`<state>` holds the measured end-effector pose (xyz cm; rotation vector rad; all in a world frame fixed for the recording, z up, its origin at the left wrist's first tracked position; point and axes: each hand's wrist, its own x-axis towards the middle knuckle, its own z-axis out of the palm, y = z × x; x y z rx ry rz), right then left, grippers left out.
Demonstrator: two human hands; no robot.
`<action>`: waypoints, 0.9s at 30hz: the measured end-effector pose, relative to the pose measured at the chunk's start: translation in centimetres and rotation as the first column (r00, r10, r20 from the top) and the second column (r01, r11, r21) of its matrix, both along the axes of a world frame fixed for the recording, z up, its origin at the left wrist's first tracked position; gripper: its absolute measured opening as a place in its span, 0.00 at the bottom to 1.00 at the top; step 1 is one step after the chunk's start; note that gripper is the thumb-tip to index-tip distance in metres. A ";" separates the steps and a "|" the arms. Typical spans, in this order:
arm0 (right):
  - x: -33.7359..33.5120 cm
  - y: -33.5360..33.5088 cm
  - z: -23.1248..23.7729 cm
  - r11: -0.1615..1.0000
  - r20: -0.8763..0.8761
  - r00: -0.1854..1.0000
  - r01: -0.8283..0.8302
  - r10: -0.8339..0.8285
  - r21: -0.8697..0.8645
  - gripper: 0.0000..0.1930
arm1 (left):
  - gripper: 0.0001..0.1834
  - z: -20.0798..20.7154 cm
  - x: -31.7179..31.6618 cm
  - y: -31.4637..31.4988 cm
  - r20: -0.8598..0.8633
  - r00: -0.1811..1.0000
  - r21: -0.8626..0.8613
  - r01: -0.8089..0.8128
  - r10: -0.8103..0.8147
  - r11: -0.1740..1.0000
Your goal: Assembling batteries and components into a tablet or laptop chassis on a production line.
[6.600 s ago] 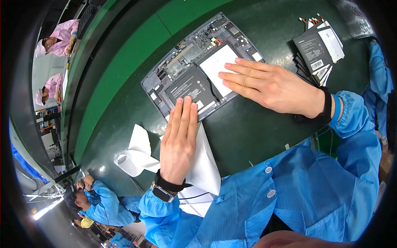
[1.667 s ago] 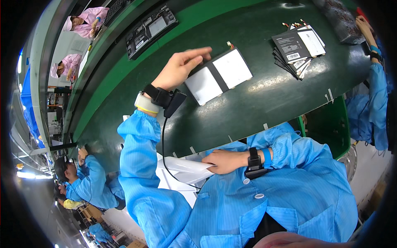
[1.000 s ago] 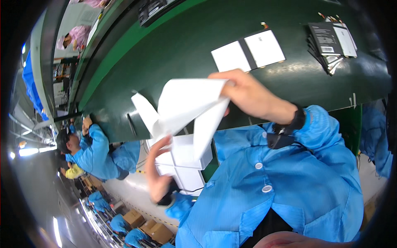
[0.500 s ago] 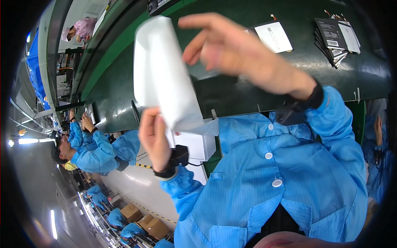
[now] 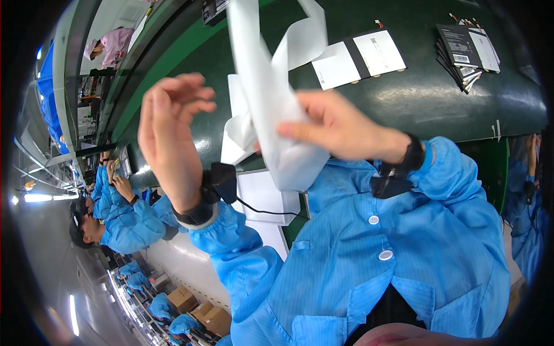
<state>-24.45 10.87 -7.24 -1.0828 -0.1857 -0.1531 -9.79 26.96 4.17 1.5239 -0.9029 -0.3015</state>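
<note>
My right hand (image 5: 343, 124) is closed on a long, thin white sheet (image 5: 268, 109), thumb on top, above the near edge of the table. The sheet bends and curls toward the far side, partly blurred. My left hand (image 5: 173, 124) is raised to its left, apart from the sheet, with fingers loosely bent and nothing in it. Curled white pieces (image 5: 238, 135) hang between the hands; whether they belong to the same sheet I cannot tell. Beyond my right hand lies a flat black battery pack (image 5: 359, 57) with two white panels and a small wire connector.
A stack of similar battery packs (image 5: 466, 56) lies on the right of the dark green table (image 5: 415, 109). Below the near edge is a white open box (image 5: 268, 199). A dark box (image 5: 214, 11) stands at the far edge. A co-worker (image 5: 124, 210) sits to the left.
My left hand has let go of the white sheet and moved left and up. My right hand has come down and taken hold of it. The sheet has unfolded into long curling bands.
</note>
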 end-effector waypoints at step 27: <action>0.9 -2.1 0.9 0.970 0.019 0.970 0.242 -0.241 -0.037 0.13 | 0.45 -3.9 -0.5 1.3 -0.138 0.986 0.009 0.101 -0.099 0.995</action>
